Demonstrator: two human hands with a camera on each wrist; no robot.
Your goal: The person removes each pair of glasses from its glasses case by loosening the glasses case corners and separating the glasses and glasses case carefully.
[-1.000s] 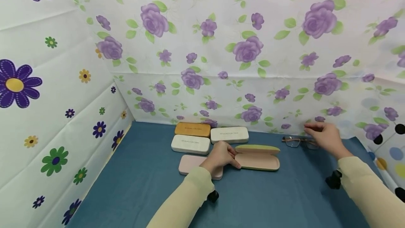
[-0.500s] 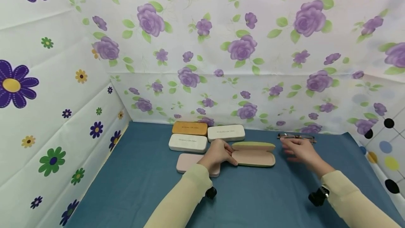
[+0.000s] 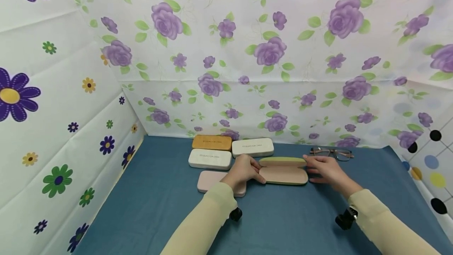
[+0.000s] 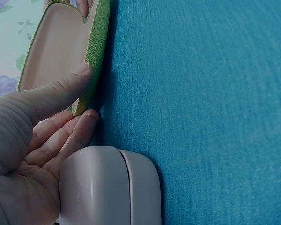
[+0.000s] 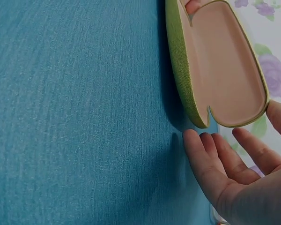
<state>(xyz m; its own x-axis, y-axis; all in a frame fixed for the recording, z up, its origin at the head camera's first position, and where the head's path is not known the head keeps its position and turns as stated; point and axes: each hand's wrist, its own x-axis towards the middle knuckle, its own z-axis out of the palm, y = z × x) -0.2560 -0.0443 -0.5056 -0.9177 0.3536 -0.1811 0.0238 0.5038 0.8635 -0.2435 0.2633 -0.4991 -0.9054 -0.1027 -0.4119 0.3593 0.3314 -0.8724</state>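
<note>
A green glasses case [image 3: 283, 175] with a pinkish lining lies wide open on the blue cloth. My left hand [image 3: 244, 172] grips its left end; in the left wrist view the thumb lies over the rim of the case [image 4: 51, 51] with fingers beneath. At the right end is my right hand [image 3: 329, 172], fingers extended. The right wrist view has that hand [image 5: 239, 173] with its thumb at the lid's edge and fingertips close to the end of the case [image 5: 229, 61]. Behind the right hand, a pair of eyeglasses [image 3: 332, 152] rests on the cloth.
A closed pink case [image 3: 212, 179] sits partly under my left forearm. Beyond it are two white cases [image 3: 210, 159] and an orange one [image 3: 211, 142], all closed. A flowered sheet [image 3: 240, 50] rises behind the blue cloth [image 3: 283, 223].
My right hand has come left from the eyeglasses to the right end of the green case, and the eyeglasses lie behind it. The left hand has kept its hold.
</note>
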